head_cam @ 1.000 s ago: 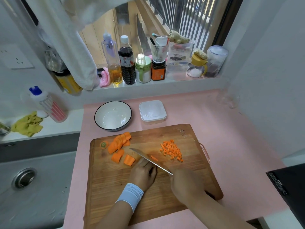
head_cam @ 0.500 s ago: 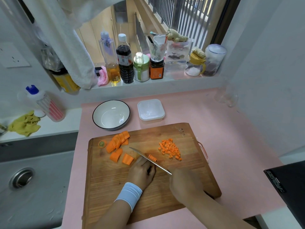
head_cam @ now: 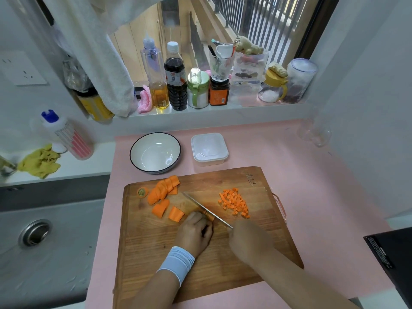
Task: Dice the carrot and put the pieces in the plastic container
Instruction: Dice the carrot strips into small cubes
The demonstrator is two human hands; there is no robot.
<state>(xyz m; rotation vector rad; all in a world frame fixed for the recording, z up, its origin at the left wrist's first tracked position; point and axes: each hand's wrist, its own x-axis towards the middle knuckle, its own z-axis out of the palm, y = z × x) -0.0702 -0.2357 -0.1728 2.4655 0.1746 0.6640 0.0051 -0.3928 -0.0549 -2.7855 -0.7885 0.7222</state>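
On a wooden cutting board [head_cam: 256,259], the left hand [head_cam: 196,233] curls over a carrot piece [head_cam: 210,217] while the right hand [head_cam: 247,239] grips the knife [head_cam: 205,208], with diced carrot [head_cam: 235,202] piled nearby and the plastic container [head_cam: 209,149] behind the board.

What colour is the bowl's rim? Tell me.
Black, on a white bowl; head view.

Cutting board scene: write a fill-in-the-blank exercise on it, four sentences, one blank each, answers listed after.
1. The right hand grips the ____, angled across the cutting board.
2. The diced carrot lies to the ____ of its blade.
3. Behind the board, the plastic container stands next to an empty ____.
4. The left hand holds a carrot piece at the blade; the larger carrot chunks lie on the board's ____ side.
Answers: knife, right, bowl, left.
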